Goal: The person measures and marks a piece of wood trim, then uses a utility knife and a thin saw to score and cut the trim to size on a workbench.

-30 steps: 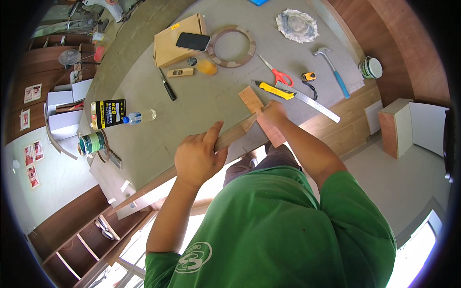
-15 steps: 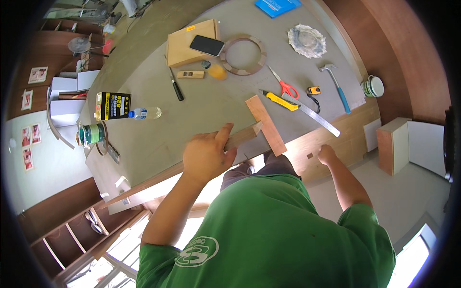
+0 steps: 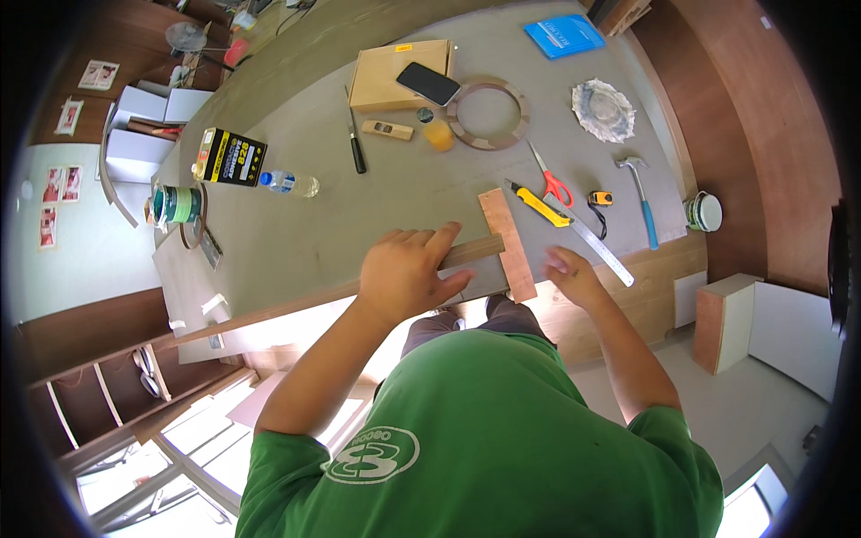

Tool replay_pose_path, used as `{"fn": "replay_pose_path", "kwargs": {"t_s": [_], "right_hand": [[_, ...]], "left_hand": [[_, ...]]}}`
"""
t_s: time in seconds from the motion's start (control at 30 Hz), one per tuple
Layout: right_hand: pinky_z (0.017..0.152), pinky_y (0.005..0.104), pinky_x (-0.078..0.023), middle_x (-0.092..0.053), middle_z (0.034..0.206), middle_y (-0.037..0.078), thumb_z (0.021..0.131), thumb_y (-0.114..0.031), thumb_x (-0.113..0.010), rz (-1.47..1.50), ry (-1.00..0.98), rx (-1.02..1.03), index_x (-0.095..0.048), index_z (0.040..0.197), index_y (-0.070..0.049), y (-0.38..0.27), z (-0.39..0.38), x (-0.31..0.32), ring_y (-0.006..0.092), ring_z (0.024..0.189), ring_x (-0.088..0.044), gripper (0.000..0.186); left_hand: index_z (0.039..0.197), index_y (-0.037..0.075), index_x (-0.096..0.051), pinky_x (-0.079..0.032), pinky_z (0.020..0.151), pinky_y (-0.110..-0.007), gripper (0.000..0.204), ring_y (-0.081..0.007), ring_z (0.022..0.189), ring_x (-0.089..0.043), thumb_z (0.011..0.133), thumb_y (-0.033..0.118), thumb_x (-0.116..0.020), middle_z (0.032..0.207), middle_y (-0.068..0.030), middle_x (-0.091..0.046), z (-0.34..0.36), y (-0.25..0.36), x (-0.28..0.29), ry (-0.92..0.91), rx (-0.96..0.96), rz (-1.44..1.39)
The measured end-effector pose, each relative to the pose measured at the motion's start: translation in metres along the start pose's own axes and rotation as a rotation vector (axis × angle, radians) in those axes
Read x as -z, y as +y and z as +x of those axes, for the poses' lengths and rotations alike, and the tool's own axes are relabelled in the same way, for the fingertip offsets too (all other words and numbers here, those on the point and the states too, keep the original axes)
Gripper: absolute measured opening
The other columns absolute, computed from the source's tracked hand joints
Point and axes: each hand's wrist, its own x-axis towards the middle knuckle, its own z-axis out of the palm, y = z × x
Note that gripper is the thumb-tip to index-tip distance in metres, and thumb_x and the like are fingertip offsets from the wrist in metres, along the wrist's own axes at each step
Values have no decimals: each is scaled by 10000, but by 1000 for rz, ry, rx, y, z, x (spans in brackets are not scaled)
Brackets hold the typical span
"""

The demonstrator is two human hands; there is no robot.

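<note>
The left hand holds the wooden strip at the near edge of the tabletop; the strip's right end meets the reddish flat piece, lying crosswise by that edge; the right hand, fingers loosely parted and apparently empty, has come back beside it, so both hands seem at the work again.

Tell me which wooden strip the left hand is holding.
The brown strip, between thumb and index of the left hand; the reddish strip lies crosswise at its end, with no hand on it.
</note>
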Motion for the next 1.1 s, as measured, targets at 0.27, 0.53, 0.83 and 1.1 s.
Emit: {"fn": "replay_pose_path", "kwargs": {"t_s": [0.27,0.53,0.83,1.1], "right_hand": [[1032,375,-494,-672,1287,115,861,-101,-830,-60,-125,564,-634,1391,-37,-213,1,2,240,1168,-634,568],[936,349,-550,-698,1218,155,861,-54,-821,-23,102,624,-692,1275,2,-220,-17,-10,289,1045,-691,437],[960,350,-552,-694,1223,203,920,15,-730,64,241,648,-669,1259,64,-222,-20,-19,312,1100,-700,348],[862,366,-543,-704,1135,165,919,25,-633,173,70,845,-705,1115,10,-298,-37,23,242,1037,-671,209]], "left_hand": [[1156,100,-728,-542,673,-411,495,-287,710,-692,791,403,-870,792,-75,-718,-1,-3,3,61,7,-1],[1124,98,-740,-553,687,-407,439,-284,726,-703,822,398,-850,824,-75,-738,-15,-7,-2,98,75,-26],[1120,95,-758,-554,681,-391,418,-275,724,-700,818,366,-859,823,-64,-733,-6,-8,-3,128,28,3],[1150,80,-749,-526,654,-410,462,-272,680,-657,809,370,-864,744,-46,-673,-1,-8,-6,49,8,25]]}}
